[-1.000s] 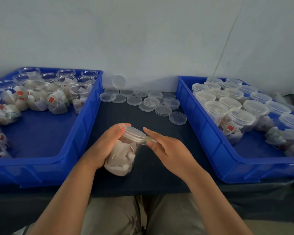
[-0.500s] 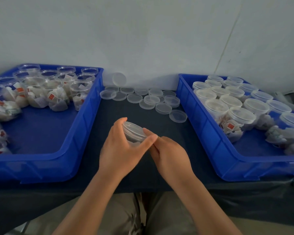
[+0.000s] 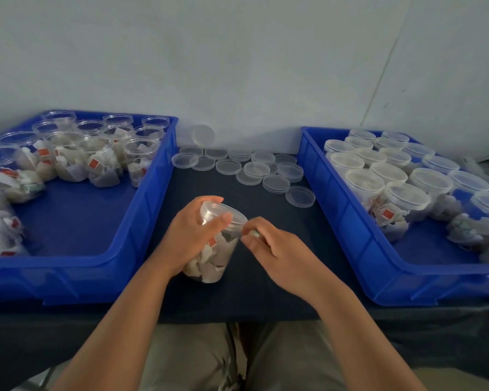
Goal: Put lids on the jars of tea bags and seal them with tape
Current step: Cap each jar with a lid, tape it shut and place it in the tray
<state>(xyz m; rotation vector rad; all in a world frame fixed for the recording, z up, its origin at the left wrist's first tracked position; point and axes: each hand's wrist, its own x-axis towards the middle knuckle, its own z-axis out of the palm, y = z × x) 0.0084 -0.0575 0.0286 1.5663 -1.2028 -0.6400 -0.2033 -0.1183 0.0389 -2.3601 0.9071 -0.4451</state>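
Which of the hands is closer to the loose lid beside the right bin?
Right. The right hand is in front of the lid; the left hand, gripping the tea-bag jar, lies farther left.

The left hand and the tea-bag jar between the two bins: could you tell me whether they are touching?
Touching. The head view shows the left hand gripping the jar, its thumb lying across the lid rim.

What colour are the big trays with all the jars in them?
Bright blue, both the left tray and the right tray; the head view shows them.
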